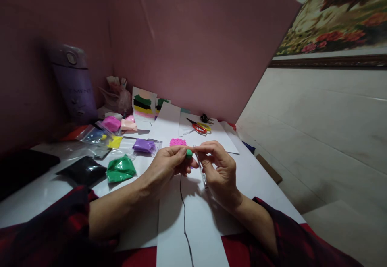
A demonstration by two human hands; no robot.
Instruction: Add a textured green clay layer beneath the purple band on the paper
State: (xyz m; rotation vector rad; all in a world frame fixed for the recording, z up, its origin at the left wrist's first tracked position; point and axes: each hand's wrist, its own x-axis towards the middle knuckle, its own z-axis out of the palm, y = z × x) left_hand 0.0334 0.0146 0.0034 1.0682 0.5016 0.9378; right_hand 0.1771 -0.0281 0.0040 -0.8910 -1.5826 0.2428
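My left hand (169,160) is closed around a small green lump of clay (189,154), pinching it between thumb and fingers. My right hand (219,168) has its fingers drawn together, with the fingertips close against the lump's right side; what they grip, if anything, is hidden. A slim silvery tool with a pronged tip (202,172) slants between the hands; I cannot tell whether it is held or lies on the paper. Just beyond my hands sits a bumpy pink clay piece (178,142). A thin black line (184,218) runs down the white paper (172,234) below them.
Clay packets lie on the left: green (121,168), black (83,171), purple (144,145), yellow (115,141) and magenta (111,123). Scissors (199,127) rest on paper farther back. A purple bottle (74,83) stands at back left, near a painted card (143,105) and the pink partition (187,49).
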